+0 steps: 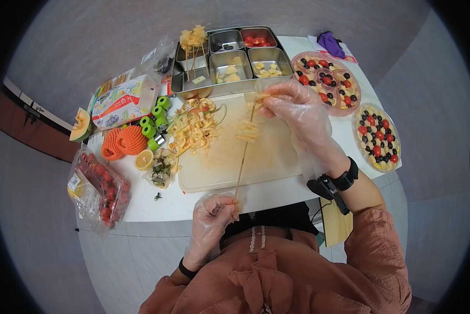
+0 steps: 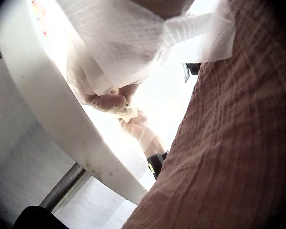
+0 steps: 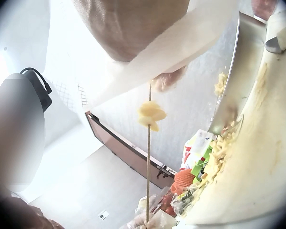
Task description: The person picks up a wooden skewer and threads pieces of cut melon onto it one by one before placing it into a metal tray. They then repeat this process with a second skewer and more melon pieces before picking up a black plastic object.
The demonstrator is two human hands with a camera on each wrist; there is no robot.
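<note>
A thin wooden skewer (image 1: pixel 242 167) slants up over the cutting board, carrying pale yellow fruit slices (image 1: pixel 248 131) partway along. My gloved left hand (image 1: pixel 208 222) pinches the skewer's lower end at the table's front edge. At the upper end, my gloved right hand (image 1: pixel 303 112) pinches a pale yellow fruit slice (image 1: pixel 253 97) against the tip. From the right wrist, a flower-like fruit piece (image 3: pixel 151 114) shows on the stick below the right fingertips. Bright light and the glove hide most of the grip in the left wrist view.
A white cutting board (image 1: pixel 219 172) bears fruit trimmings (image 1: pixel 195 128). Behind it stands a steel tray (image 1: pixel 240 86) of fruit pans, with finished skewers (image 1: pixel 193 42) at its left. Fruit platters (image 1: pixel 377 137) sit right; tomatoes in a clear box (image 1: pixel 106 193), cutters (image 1: pixel 154 123) and orange foam nets (image 1: pixel 131 140) lie left.
</note>
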